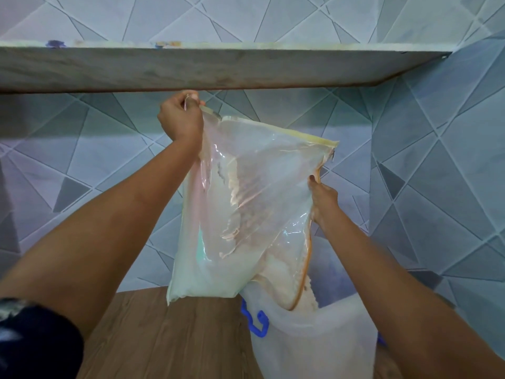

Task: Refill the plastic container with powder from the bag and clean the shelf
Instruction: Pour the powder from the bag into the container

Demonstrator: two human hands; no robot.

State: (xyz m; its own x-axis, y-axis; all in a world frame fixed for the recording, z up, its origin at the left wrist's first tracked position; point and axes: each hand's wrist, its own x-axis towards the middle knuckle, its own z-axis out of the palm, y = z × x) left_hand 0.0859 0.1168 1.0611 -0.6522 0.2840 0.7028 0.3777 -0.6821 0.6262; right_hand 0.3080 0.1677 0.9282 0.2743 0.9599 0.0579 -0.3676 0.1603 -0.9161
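Pour underway, I reckon midway: bag (246, 203) tipped, mouth in plastic container (314, 337) on table (164, 337). Left hand (181, 120) pinched on top corner, right hand (322, 199) gripping side seam. Powder (191, 280) left in bag. Shelf (218, 67) wipe not begun, I think.

tiled wall (273, 15) | geometric pattern | wood-grain counter (164, 337) below

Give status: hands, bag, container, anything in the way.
Left hand pinching bag top corner; right hand gripping its side edge. Bag tipped, powder dropping into container. Shelf close overhead.
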